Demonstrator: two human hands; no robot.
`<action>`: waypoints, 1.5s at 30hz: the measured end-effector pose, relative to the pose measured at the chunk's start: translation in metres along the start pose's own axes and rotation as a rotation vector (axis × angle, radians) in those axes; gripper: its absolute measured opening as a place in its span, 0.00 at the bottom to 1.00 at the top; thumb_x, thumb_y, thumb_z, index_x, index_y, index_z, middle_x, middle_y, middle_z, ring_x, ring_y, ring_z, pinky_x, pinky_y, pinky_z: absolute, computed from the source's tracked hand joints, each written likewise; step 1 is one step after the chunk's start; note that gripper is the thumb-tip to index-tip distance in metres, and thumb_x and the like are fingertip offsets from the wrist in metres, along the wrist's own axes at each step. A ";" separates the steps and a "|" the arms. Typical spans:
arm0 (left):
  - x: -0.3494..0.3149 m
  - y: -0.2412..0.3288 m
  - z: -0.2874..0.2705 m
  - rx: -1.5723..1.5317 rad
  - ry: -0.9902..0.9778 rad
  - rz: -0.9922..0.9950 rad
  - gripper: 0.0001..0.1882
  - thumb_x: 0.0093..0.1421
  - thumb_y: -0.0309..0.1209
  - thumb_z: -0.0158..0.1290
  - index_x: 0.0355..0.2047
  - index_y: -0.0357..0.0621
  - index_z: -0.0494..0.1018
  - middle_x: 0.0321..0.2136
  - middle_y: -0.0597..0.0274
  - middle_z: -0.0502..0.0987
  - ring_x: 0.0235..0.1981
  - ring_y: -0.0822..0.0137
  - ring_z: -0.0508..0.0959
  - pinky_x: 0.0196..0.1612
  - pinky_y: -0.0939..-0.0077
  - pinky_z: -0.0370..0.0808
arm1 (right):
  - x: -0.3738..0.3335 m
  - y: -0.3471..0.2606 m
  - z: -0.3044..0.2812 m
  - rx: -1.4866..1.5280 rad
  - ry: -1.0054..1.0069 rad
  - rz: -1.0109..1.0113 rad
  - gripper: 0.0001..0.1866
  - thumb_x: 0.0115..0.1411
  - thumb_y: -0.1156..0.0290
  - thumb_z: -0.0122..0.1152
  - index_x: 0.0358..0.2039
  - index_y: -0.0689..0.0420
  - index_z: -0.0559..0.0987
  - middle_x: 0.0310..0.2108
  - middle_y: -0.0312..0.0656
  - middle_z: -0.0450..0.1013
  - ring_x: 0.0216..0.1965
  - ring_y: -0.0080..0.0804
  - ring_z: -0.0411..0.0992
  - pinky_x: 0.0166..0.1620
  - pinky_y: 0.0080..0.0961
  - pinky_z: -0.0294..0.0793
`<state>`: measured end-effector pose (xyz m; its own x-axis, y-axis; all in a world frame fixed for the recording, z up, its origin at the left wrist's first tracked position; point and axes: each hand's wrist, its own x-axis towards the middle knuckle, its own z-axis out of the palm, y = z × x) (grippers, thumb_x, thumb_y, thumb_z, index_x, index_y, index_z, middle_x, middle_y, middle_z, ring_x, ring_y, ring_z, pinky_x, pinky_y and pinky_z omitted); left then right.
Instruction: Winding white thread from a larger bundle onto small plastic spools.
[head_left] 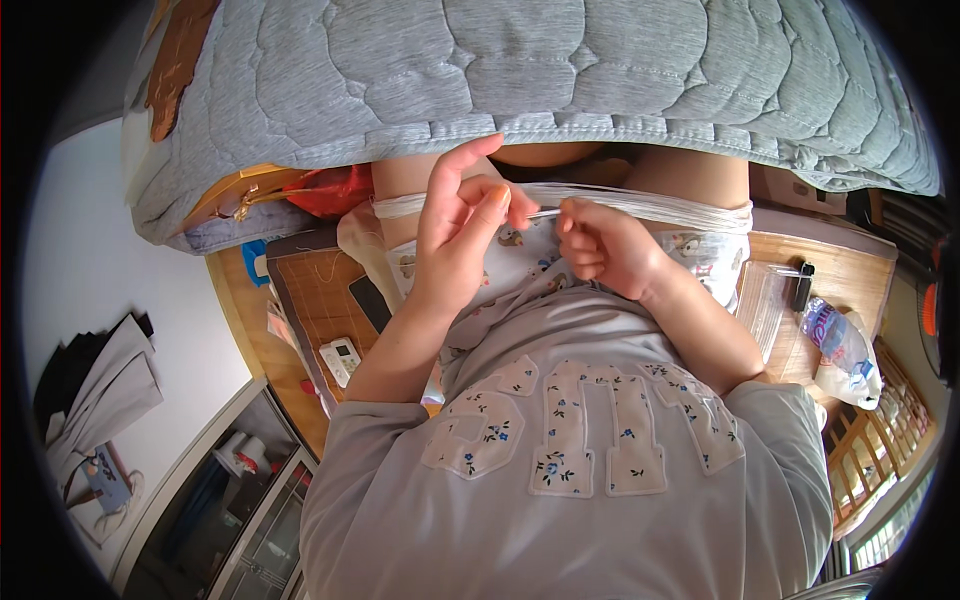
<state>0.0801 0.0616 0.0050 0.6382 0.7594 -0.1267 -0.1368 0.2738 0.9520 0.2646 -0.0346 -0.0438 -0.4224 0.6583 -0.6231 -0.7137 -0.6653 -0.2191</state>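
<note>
A loose bundle of white cord (690,212) lies stretched across both of my thighs, over patterned shorts (690,260). Above it, a short taut piece of white cord (544,213) runs between my hands. My left hand (462,225) pinches one end with the thumb and curled fingers, while its index finger points up and away. Closed in a fist, my right hand (608,245) grips the cord's other end between thumb and index finger. Both hands are close together over my lap, and the cord inside the fingers is hidden.
A bed with a grey quilted cover (520,70) stands right in front of my knees. At left are a white remote control (341,360), a dark flat device (370,303) and a red bag (338,190). At right lie a plastic bottle (838,335) and a black object (802,287).
</note>
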 end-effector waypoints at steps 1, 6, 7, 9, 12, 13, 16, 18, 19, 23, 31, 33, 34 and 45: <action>0.000 -0.001 0.000 0.019 -0.028 -0.020 0.21 0.68 0.24 0.46 0.60 0.38 0.59 0.33 0.55 0.80 0.33 0.72 0.78 0.41 0.77 0.74 | 0.000 -0.003 0.001 0.092 -0.066 -0.057 0.13 0.70 0.59 0.47 0.30 0.50 0.71 0.18 0.23 0.49 0.17 0.15 0.45 0.20 0.16 0.44; -0.001 -0.020 0.006 0.271 -0.048 -0.212 0.24 0.67 0.21 0.43 0.62 0.41 0.56 0.26 0.60 0.75 0.29 0.74 0.73 0.35 0.79 0.70 | -0.014 0.000 0.011 0.015 -0.042 -0.419 0.12 0.70 0.61 0.48 0.32 0.52 0.73 0.18 0.24 0.57 0.19 0.13 0.48 0.21 0.16 0.45; -0.001 -0.025 0.008 0.272 -0.058 -0.228 0.24 0.66 0.20 0.43 0.62 0.41 0.56 0.25 0.60 0.75 0.29 0.74 0.73 0.35 0.79 0.70 | -0.018 0.005 0.014 -0.092 -0.065 -0.521 0.11 0.70 0.62 0.49 0.33 0.52 0.74 0.19 0.24 0.61 0.19 0.12 0.49 0.21 0.15 0.45; 0.000 -0.032 0.009 0.335 -0.027 -0.209 0.25 0.66 0.21 0.46 0.63 0.41 0.57 0.31 0.55 0.80 0.31 0.71 0.78 0.40 0.77 0.74 | -0.020 0.017 0.018 -0.510 -0.016 -0.653 0.08 0.68 0.67 0.54 0.36 0.58 0.77 0.23 0.28 0.70 0.24 0.14 0.62 0.27 0.17 0.61; -0.002 -0.036 0.006 0.161 -0.039 -0.192 0.28 0.68 0.27 0.48 0.66 0.41 0.55 0.41 0.45 0.81 0.40 0.63 0.82 0.47 0.72 0.77 | -0.016 0.037 0.018 -0.877 -0.032 -0.643 0.09 0.66 0.68 0.57 0.31 0.58 0.79 0.21 0.29 0.69 0.23 0.15 0.64 0.27 0.18 0.64; -0.002 -0.035 0.004 0.022 -0.043 -0.235 0.28 0.66 0.30 0.53 0.64 0.43 0.58 0.40 0.52 0.82 0.41 0.67 0.82 0.42 0.80 0.74 | -0.015 0.038 0.014 -0.724 -0.021 -0.460 0.09 0.65 0.67 0.57 0.32 0.57 0.79 0.20 0.29 0.67 0.21 0.15 0.62 0.25 0.18 0.61; -0.004 -0.031 -0.003 -0.104 -0.053 -0.311 0.24 0.66 0.32 0.53 0.60 0.43 0.65 0.32 0.57 0.83 0.34 0.71 0.82 0.39 0.81 0.72 | -0.009 0.033 -0.001 -0.210 0.076 -0.056 0.10 0.65 0.63 0.54 0.32 0.53 0.78 0.15 0.25 0.55 0.15 0.14 0.48 0.20 0.17 0.46; -0.004 -0.031 -0.004 0.052 -0.087 -0.340 0.20 0.66 0.33 0.52 0.57 0.42 0.68 0.24 0.64 0.78 0.26 0.75 0.77 0.36 0.82 0.71 | -0.008 0.024 -0.009 0.052 0.020 -0.045 0.11 0.66 0.62 0.50 0.31 0.54 0.75 0.15 0.23 0.51 0.15 0.15 0.45 0.20 0.18 0.45; -0.004 -0.033 -0.002 0.141 -0.094 -0.325 0.18 0.67 0.33 0.51 0.56 0.42 0.69 0.22 0.67 0.76 0.24 0.77 0.75 0.35 0.82 0.70 | -0.009 0.021 -0.010 0.088 0.028 -0.065 0.12 0.67 0.62 0.49 0.30 0.54 0.75 0.15 0.23 0.50 0.15 0.15 0.45 0.20 0.18 0.45; -0.013 -0.048 0.020 0.376 -0.016 -0.162 0.18 0.70 0.34 0.45 0.57 0.39 0.66 0.23 0.65 0.76 0.27 0.75 0.75 0.36 0.82 0.70 | -0.019 0.030 0.000 -0.210 -0.033 -0.339 0.13 0.69 0.61 0.50 0.32 0.54 0.77 0.16 0.23 0.55 0.17 0.14 0.48 0.21 0.16 0.47; -0.012 -0.041 -0.008 0.072 -0.139 -0.160 0.26 0.74 0.41 0.31 0.61 0.31 0.60 0.28 0.57 0.79 0.34 0.71 0.77 0.44 0.78 0.71 | -0.009 0.029 -0.002 -0.139 0.010 -0.167 0.13 0.69 0.62 0.50 0.33 0.57 0.74 0.18 0.25 0.54 0.19 0.14 0.49 0.23 0.17 0.47; -0.010 -0.042 -0.008 0.366 -0.186 -0.179 0.26 0.74 0.40 0.32 0.59 0.31 0.62 0.28 0.57 0.79 0.35 0.71 0.77 0.47 0.76 0.70 | -0.009 0.028 -0.004 -0.009 -0.082 -0.230 0.13 0.69 0.61 0.50 0.34 0.57 0.74 0.18 0.25 0.53 0.19 0.15 0.48 0.23 0.18 0.47; -0.012 -0.045 -0.003 0.513 -0.169 -0.063 0.25 0.74 0.40 0.32 0.57 0.30 0.65 0.29 0.56 0.79 0.35 0.69 0.77 0.51 0.73 0.69 | -0.008 0.029 -0.004 -0.097 -0.096 -0.299 0.14 0.69 0.60 0.49 0.35 0.57 0.75 0.17 0.25 0.55 0.19 0.15 0.50 0.24 0.17 0.49; -0.001 -0.033 -0.002 0.692 -0.148 -0.036 0.31 0.70 0.47 0.42 0.62 0.35 0.59 0.29 0.58 0.80 0.37 0.66 0.80 0.45 0.71 0.71 | -0.003 0.031 -0.010 -0.345 -0.058 -0.381 0.14 0.69 0.62 0.50 0.33 0.58 0.76 0.18 0.28 0.61 0.22 0.15 0.57 0.28 0.15 0.55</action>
<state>0.0824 0.0527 -0.0270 0.7366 0.6549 -0.1688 0.3676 -0.1783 0.9127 0.2490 -0.0608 -0.0567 -0.2057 0.8885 -0.4102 -0.6010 -0.4455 -0.6635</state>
